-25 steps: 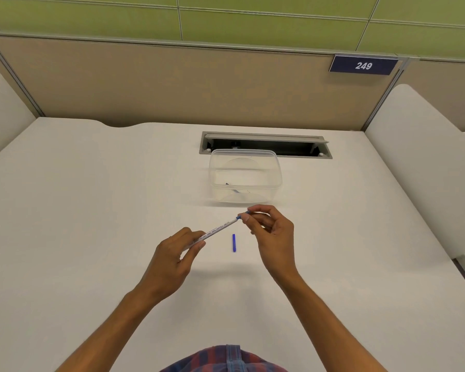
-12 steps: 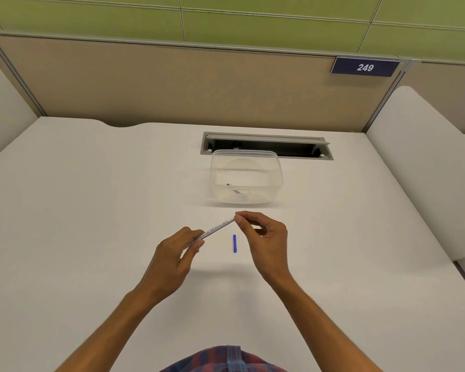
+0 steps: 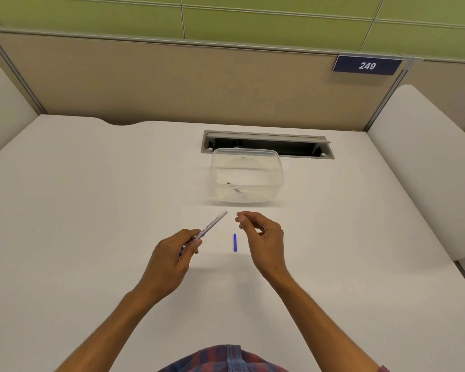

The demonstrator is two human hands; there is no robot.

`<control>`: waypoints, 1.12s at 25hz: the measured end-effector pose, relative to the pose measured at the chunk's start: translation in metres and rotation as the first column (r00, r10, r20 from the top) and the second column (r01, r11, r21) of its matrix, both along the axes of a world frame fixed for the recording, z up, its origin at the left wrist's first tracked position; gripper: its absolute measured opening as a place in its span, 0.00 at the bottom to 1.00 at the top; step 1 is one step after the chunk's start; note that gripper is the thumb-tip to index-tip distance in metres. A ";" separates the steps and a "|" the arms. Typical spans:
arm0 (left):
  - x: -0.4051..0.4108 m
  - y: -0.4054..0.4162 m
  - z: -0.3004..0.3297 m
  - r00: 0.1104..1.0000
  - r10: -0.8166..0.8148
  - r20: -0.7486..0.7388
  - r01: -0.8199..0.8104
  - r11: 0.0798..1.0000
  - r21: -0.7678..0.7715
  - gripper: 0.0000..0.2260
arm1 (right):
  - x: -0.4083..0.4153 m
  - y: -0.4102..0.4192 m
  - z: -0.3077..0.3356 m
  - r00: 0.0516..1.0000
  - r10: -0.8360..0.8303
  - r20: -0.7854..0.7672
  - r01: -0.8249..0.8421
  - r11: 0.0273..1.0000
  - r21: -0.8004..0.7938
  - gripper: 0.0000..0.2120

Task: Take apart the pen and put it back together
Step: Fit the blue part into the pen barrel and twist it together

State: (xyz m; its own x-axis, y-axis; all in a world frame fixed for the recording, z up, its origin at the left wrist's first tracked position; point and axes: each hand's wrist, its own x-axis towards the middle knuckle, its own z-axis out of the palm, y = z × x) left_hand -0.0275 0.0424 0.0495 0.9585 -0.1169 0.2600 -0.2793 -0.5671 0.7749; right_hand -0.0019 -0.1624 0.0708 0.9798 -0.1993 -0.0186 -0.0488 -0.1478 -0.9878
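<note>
My left hand point(image 3: 172, 260) grips the white pen barrel point(image 3: 212, 224) near its lower end. The barrel slants up to the right, and its upper end is bare and white. A bit of blue shows under my left fingers. My right hand point(image 3: 263, 237) is just right of the barrel's tip and apart from it. Its thumb and forefinger are pinched together with the other fingers curled. The small end piece in that pinch is hidden by the fingertips. A short blue pen part point(image 3: 235, 242) lies on the white table point(image 3: 91, 210) between my hands.
A clear plastic container point(image 3: 247, 175) stands just beyond my hands, with a small dark item on its bottom. Behind it is an open cable slot point(image 3: 269, 143) in the table. A beige partition closes off the back, and white side panels stand left and right.
My right hand has come off the barrel's upper end and moved slightly right. The blue tip seen there earlier is gone from the barrel. My left hand has barely moved.
</note>
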 end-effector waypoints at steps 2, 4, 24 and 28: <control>-0.001 0.001 -0.001 0.999 0.020 -0.032 -0.020 1.000 -0.007 0.11 | 0.004 -0.003 -0.017 0.999 -0.003 -0.054 -0.005 0.989 -0.148 0.05; -0.002 0.001 -0.002 0.999 0.025 -0.043 -0.026 1.000 -0.007 0.10 | 0.006 -0.005 -0.031 0.991 0.019 -0.129 -0.059 0.947 -0.315 0.04; 0.000 0.004 -0.003 1.000 0.017 0.014 -0.017 1.000 0.023 0.14 | 0.005 -0.001 -0.049 0.984 0.040 -0.173 -0.101 0.927 -0.360 0.03; 0.000 0.004 -0.005 0.999 0.033 0.017 -0.033 0.999 0.033 0.11 | -0.007 -0.009 -0.022 0.997 0.047 -0.068 -0.049 0.998 -0.033 0.03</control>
State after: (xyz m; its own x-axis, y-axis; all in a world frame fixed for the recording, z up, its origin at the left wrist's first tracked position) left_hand -0.0278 0.0467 0.0447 0.9575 -0.0942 0.2726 -0.2729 -0.6013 0.7510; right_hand -0.0089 -0.1712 0.0488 0.9850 -0.1535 -0.0784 -0.1067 -0.1859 -0.9768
